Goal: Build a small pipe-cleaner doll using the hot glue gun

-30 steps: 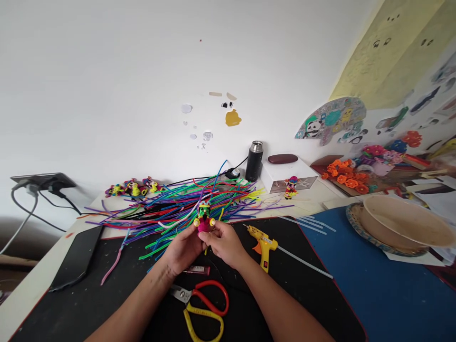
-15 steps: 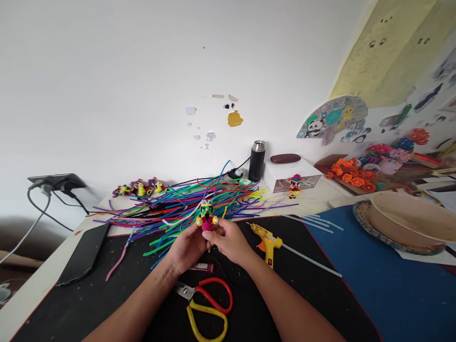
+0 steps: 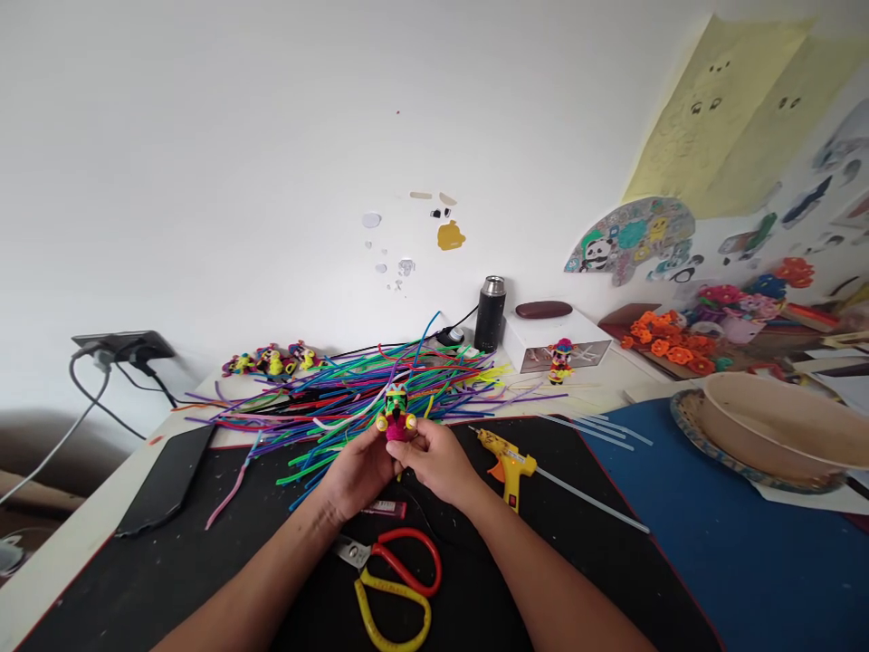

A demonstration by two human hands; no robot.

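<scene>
Between my two hands sits a small pipe-cleaner figure [image 3: 396,433] with a green and black face, yellow hands and a magenta body. My left hand [image 3: 358,469] grips it from the left, and my right hand [image 3: 440,460] pinches it from the right with the thumb in front. The figure is upright, its face toward me. Scissors [image 3: 400,580] with one red and one yellow handle lie below my hands on the black mat [image 3: 285,580]. To the right rests a yellow hot glue gun [image 3: 506,464] with a glue stick in its back.
Many coloured pipe cleaners [image 3: 339,385] are heaped behind my hands. Several finished figures [image 3: 272,360] lie at the back left, and another figure [image 3: 560,360] stands before a white box [image 3: 543,328]. A black thermos [image 3: 490,315], a phone-like black slab [image 3: 167,480] and a large bowl [image 3: 780,421] surround the mat.
The whole view has shifted slightly, with the wall items sitting a little lower. Both hands keep the same hold on the figure.
</scene>
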